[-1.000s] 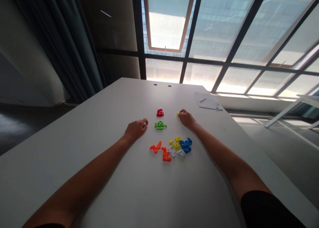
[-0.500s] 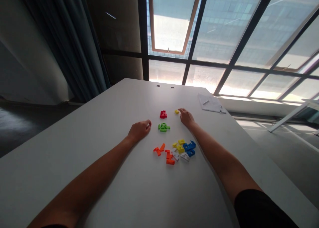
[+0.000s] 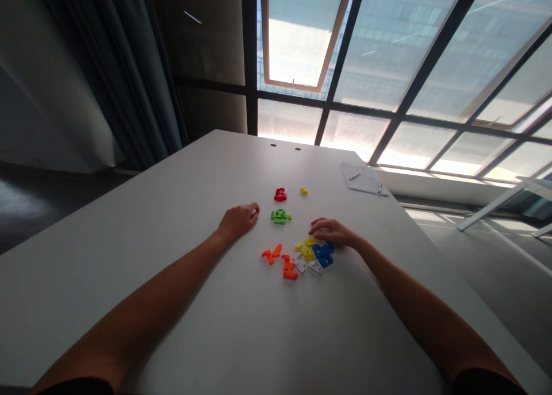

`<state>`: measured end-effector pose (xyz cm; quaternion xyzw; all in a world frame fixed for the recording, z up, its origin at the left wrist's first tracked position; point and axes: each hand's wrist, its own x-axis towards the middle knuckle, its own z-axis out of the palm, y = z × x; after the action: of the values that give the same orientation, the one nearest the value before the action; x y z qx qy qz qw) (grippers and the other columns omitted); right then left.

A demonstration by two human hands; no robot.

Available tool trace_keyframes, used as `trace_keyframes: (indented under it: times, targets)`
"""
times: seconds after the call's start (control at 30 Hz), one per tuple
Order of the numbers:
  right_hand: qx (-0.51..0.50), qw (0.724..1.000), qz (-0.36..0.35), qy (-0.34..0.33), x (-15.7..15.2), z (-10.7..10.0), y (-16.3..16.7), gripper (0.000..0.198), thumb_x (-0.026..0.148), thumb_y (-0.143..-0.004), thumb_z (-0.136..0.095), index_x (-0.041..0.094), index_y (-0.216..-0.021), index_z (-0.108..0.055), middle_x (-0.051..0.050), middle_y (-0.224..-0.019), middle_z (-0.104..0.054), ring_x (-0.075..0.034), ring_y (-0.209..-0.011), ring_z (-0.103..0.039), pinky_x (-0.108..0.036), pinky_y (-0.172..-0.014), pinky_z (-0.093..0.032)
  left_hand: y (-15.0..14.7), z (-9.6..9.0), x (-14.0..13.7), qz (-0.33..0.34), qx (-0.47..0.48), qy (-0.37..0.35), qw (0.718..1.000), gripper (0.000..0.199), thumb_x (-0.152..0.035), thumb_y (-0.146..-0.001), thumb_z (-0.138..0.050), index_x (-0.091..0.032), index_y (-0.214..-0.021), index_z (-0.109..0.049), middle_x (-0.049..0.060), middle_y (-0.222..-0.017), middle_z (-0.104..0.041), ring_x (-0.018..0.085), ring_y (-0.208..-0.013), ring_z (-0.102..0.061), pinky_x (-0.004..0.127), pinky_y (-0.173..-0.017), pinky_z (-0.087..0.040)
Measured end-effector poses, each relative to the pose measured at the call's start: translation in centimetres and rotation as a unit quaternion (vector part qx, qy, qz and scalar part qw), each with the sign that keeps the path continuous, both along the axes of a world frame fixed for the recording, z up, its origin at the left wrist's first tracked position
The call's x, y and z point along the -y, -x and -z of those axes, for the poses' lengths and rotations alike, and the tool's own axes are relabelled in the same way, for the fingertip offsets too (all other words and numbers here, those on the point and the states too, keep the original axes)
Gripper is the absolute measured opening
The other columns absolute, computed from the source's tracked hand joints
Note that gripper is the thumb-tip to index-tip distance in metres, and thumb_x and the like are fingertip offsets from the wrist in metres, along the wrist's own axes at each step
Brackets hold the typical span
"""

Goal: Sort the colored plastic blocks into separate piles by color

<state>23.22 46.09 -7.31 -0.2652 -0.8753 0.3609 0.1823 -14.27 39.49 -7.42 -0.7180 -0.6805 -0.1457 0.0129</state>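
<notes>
With twelve o'clock set at the window side of the smooth white counter (image 3: 241, 326) and its mixed heap taken as the dial's centre, the bare right hand (image 3: 331, 232) is held at about one o'clock, close over the heap's far edge. Its fingers are slightly bent and spread; the grip is held loosely apart, with nothing seen clamped in it. Whether any piece is touched cannot be told. Just below the fingertips, angular yellow plastic pieces (image 3: 308, 254) are grouped, and at three o'clock notched blue plastic pieces (image 3: 325, 260) are set against them, partly covered by the hand.

Toward five o'clock and near the centre, ridged white plastic pieces (image 3: 315, 268) are scattered. At seven o'clock a stepped orange plastic cluster (image 3: 290, 274) is placed, while slim orange plastic pieces (image 3: 269, 257) are laid apart at nine o'clock.

At eleven o'clock, well clear of the heap, a knobbed green plastic cluster (image 3: 280, 216) is seen, with a compact red plastic cluster (image 3: 280, 195) set beyond it. A small yellow plastic piece (image 3: 303, 191) is placed alone at twelve o'clock.

The bare left hand (image 3: 238, 220) is rested at ten o'clock, near the green cluster but apart from it. Its fingers are curled; whether the grip is fully together, or anything is enclosed, cannot be told.
</notes>
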Motion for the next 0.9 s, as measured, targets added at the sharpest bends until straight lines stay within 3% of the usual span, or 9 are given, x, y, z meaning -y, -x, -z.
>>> trace_keyframes:
  times: [0.13, 0.4, 0.57, 0.9]
  targets:
    - [0.067, 0.997, -0.020, -0.044, 1.2, -1.7, 0.8, 0.031, 0.051, -0.092, -0.075, 0.026, -0.107, -0.084, -0.008, -0.107, -0.076, -0.026, -0.110, -0.068, -0.040, -0.105, -0.051, 0.0, 0.0, 0.0, 0.000, -0.005, 0.000, 1.000, 0.025, -0.034, -0.097, -0.050, -0.028, -0.111, -0.070, 0.006, -0.098, -0.079, 0.025, -0.085, -0.073, 0.030, -0.070, -0.049]
    - [0.120, 0.975, 0.134, -0.133, -3.5, -1.1, 1.3, 0.014, 0.023, -0.092, -0.072, 0.022, -0.102, -0.083, -0.006, -0.104, -0.076, -0.018, -0.089, -0.071, -0.029, -0.087, -0.054, 0.0, 0.0, -0.1, -0.003, -0.005, 0.002, 1.000, 0.027, -0.034, -0.097, -0.049, -0.028, -0.112, -0.071, 0.006, -0.099, -0.079, 0.025, -0.086, -0.073, 0.031, -0.072, -0.050]
    - [0.158, 0.957, 0.222, -0.100, -7.0, -1.4, 1.3, 0.016, 0.028, -0.092, -0.074, 0.022, -0.105, -0.081, -0.004, -0.099, -0.080, -0.018, -0.088, -0.074, -0.028, -0.087, -0.054, 0.0, -0.1, -0.2, -0.006, -0.002, 0.002, 1.000, 0.025, -0.033, -0.097, -0.050, -0.028, -0.111, -0.070, 0.006, -0.100, -0.079, 0.025, -0.087, -0.073, 0.030, -0.072, -0.050]
    - [0.198, 0.883, 0.397, -0.154, -12.1, -0.3, 3.7, 0.021, 0.036, -0.096, -0.070, 0.023, -0.109, -0.082, -0.007, -0.105, -0.081, -0.021, -0.097, -0.073, -0.027, -0.087, -0.053, 0.1, 0.1, -0.2, -0.003, 0.004, -0.001, 1.000, 0.024, -0.033, -0.097, -0.050, -0.029, -0.110, -0.070, 0.005, -0.097, -0.078, 0.025, -0.085, -0.073, 0.031, -0.073, -0.050]
